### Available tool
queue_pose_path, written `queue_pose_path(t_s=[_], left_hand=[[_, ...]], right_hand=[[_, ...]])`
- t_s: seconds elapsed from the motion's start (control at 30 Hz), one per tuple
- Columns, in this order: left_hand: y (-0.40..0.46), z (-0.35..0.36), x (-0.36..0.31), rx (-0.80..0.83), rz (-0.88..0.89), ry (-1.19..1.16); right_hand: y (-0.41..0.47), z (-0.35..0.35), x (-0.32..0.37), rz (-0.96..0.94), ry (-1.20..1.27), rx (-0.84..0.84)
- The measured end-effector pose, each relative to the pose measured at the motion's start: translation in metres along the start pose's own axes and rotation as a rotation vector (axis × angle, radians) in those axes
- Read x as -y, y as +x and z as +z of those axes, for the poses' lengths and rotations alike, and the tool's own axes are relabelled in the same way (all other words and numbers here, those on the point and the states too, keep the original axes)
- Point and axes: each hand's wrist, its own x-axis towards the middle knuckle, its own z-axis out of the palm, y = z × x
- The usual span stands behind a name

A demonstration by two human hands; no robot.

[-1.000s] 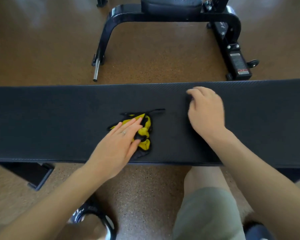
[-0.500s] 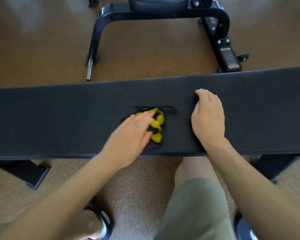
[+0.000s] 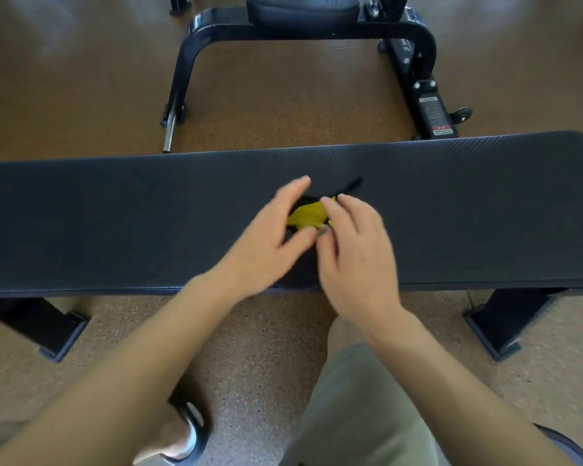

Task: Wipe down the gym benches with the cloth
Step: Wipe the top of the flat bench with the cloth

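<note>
Here both hands, left hand (image 3: 266, 243) spread and right hand (image 3: 357, 250) loosely curled, meet on the cloth (image 3: 308, 215) mid-bench (image 3: 115, 223); a fumbled handover could drop it off the near edge.

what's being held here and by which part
Cannot tell for sure: both the left hand and right hand are at the yellow-and-black cloth, but blur hides any grip.

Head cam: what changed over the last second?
The right hand left its spot flat on the bench and moved left to the yellow and black cloth, fingertips now at it. The left hand went from pressing flat on the cloth to spreading around its left side. Motion blur hides any grip. Cloth stays bunched on the bench pad; the machine behind is unchanged.
</note>
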Motion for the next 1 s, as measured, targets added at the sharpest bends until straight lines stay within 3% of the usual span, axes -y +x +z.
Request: queue_pose_path(t_s=[0.07, 0.13, 0.2, 0.3, 0.43, 0.57, 0.67, 0.8, 0.9, 1.0], left_hand=[[-0.005, -0.030, 0.007, -0.161, -0.073, 0.022], [-0.015, -0.055, 0.024, -0.289, -0.196, 0.237], [-0.028, -0.064, 0.044, -0.312, -0.302, 0.446], [-0.044, -0.051, 0.070, -0.262, -0.298, 0.584], [-0.049, -0.042, 0.079, -0.281, -0.283, 0.591], [-0.049, -0.041, 0.080, -0.267, -0.300, 0.606], [-0.048, -0.039, 0.079, -0.276, -0.305, 0.610], [-0.049, -0.039, 0.080, -0.274, -0.305, 0.598], [-0.050, -0.039, 0.080, -0.273, -0.316, 0.600], [-0.049, -0.039, 0.080, -0.272, -0.317, 0.598]], right_hand=[[-0.007, 0.022, 0.018, 0.003, -0.134, 0.123], [-0.006, 0.041, 0.028, 0.020, -0.271, 0.199], [-0.001, 0.052, 0.029, 0.032, -0.353, 0.221], [-0.001, 0.050, 0.021, -0.019, -0.355, 0.198], [0.018, 0.030, -0.023, -0.135, -0.338, 0.172], [0.054, 0.006, -0.077, 0.079, -0.422, 0.115], [0.038, 0.028, -0.038, 0.157, -0.436, 0.061], [-0.003, 0.055, 0.027, -0.081, -0.319, 0.216], [0.009, 0.037, -0.005, -0.231, -0.292, 0.258], [0.044, 0.018, -0.068, -0.146, -0.379, 0.161]])
